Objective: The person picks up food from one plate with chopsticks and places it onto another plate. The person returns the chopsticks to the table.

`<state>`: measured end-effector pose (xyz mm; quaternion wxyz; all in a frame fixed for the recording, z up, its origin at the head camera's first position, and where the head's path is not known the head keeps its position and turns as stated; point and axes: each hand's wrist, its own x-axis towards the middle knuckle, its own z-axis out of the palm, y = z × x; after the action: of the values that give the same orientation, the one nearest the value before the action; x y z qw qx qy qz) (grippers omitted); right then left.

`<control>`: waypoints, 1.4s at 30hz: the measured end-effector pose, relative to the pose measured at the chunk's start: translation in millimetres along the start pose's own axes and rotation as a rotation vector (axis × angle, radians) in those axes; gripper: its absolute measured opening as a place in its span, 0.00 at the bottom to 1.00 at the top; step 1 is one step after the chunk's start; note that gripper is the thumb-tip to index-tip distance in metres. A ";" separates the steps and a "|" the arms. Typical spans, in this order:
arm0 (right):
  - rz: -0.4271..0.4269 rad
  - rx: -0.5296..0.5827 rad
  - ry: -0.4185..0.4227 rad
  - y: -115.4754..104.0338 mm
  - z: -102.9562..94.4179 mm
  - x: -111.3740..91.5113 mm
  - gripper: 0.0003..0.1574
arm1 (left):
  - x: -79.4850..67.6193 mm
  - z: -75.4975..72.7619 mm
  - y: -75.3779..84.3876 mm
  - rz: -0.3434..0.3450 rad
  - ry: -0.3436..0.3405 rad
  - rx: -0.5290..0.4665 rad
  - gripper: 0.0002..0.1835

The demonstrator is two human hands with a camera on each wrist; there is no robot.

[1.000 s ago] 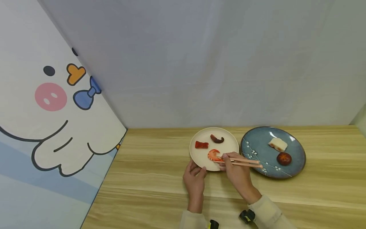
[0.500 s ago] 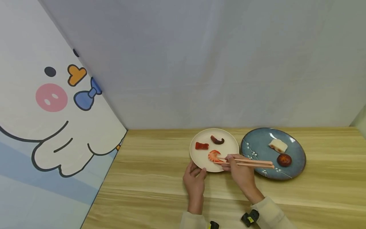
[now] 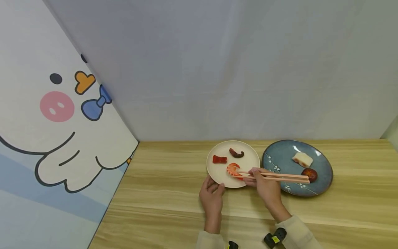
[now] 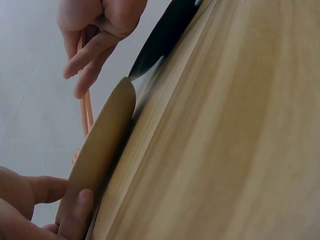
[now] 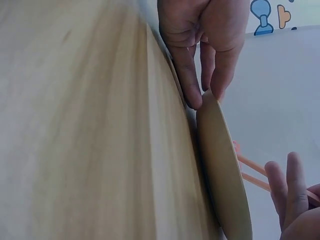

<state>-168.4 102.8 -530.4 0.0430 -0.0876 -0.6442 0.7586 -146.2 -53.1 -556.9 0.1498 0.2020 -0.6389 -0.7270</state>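
Observation:
In the head view, my left hand (image 3: 212, 200) pinches the near-left rim of a cream plate (image 3: 214, 173); the left wrist view shows thumb and fingers on either side of that rim. My right hand (image 3: 268, 189) holds a pair of pink chopsticks (image 3: 287, 177) over the plate's right side. Their tips reach an orange-and-white shrimp (image 3: 231, 169) at the near part of the plate, one tip on each side of its tail end. Behind it lie a red rectangular piece (image 3: 219, 159) and a dark brown curled piece (image 3: 237, 153).
A larger blue plate (image 3: 280, 152) with a white blossom pattern stands close at the right. It bears a white block with browned edges (image 3: 302, 159) and a brown mushroom cap (image 3: 312, 173), partly overlapped by the chopsticks. A grey wall backs the wooden table (image 3: 161, 180).
My right hand has shifted a little to the right, and the chopsticks' rear ends now stretch farther over the blue plate. The shrimp and my left hand have stayed in place.

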 end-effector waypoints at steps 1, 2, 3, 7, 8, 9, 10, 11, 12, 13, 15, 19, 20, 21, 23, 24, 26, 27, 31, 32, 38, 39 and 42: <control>0.006 0.012 0.002 -0.2 -0.4 0.1 0.20 | 0.0 -0.1 -0.1 -0.001 0.001 0.001 0.34; 0.013 0.017 0.002 -0.4 -1.1 0.0 0.20 | -0.1 -0.1 -0.1 -0.003 0.001 0.002 0.34; 0.019 0.022 0.003 -0.9 -1.8 -0.1 0.20 | -0.3 -0.2 0.0 -0.003 0.001 0.005 0.34; 0.036 0.034 0.010 -3.6 -3.9 -0.8 0.21 | -0.7 -0.5 0.7 -0.006 0.001 0.004 0.34; 0.039 0.033 0.012 -4.3 -4.5 -1.1 0.21 | -0.9 -0.6 1.0 -0.004 0.001 0.003 0.34; 0.040 0.039 0.016 -5.1 -4.8 -1.3 0.21 | -1.0 -0.8 1.2 -0.002 0.000 0.002 0.34; 0.039 0.040 0.018 -5.8 -5.4 -1.4 0.21 | -1.1 -1.0 1.5 -0.001 0.000 0.000 0.33; 0.039 0.043 0.021 -6.5 -5.8 -1.5 0.21 | -1.2 -1.1 1.9 0.000 0.000 -0.001 0.33; 0.037 0.047 0.023 -6.8 -6.1 -1.5 0.21 | -1.3 -1.2 2.2 0.002 -0.002 -0.001 0.33; 0.031 0.049 0.023 -7.1 -6.5 -1.5 0.20 | -1.3 -1.2 2.5 0.003 -0.003 -0.002 0.33; 0.022 0.063 0.029 -7.4 -6.6 -1.1 0.20 | -1.4 -1.3 2.9 0.005 -0.005 0.000 0.33; 0.010 0.077 0.036 -8.0 -6.9 -1.2 0.20 | -1.5 -1.2 3.8 0.008 -0.007 0.001 0.33; 0.009 0.081 0.038 -8.2 -7.0 -1.3 0.20 | -1.5 -1.2 3.9 0.008 -0.005 0.001 0.33; 0.011 0.086 0.038 -8.4 -7.1 -1.4 0.20 | -1.4 -1.2 4.0 0.010 -0.004 0.000 0.33; 0.017 0.101 0.041 -8.4 -7.5 -1.7 0.20 | -1.1 -1.3 3.7 0.013 -0.001 0.002 0.33; 0.023 0.109 0.043 -8.5 -7.8 -2.1 0.20 | -1.1 -1.4 3.8 0.013 0.000 0.002 0.33; 0.033 0.123 0.049 -8.2 -8.7 -2.7 0.20 | -1.3 -1.8 3.7 0.012 0.001 0.004 0.33; 0.038 0.136 0.054 -8.0 -9.3 -3.1 0.20 | -1.5 -2.0 3.8 0.011 0.000 0.008 0.33; 0.042 0.166 0.071 -7.8 -12.2 -2.4 0.19 | -0.6 -1.2 3.6 0.007 0.002 0.013 0.33; 0.043 0.172 0.075 -7.5 -12.9 -2.2 0.19 | -0.3 -1.0 3.3 0.008 0.003 0.014 0.33; 0.061 0.180 0.073 -4.9 -18.0 -3.2 0.19 | 0.7 -0.9 0.3 0.002 0.005 0.019 0.34; 0.062 0.181 0.072 -4.5 -18.5 -3.4 0.19 | 0.7 -0.9 -0.2 -0.002 0.006 0.020 0.34; 0.067 0.186 0.074 -3.9 -19.1 -3.7 0.18 | 0.7 -0.8 -0.5 -0.007 0.009 0.020 0.34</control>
<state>-161.3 121.3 -529.2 0.0496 -0.1327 -0.5657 0.8124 -146.4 -54.0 -557.5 0.1479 0.2091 -0.6449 -0.7201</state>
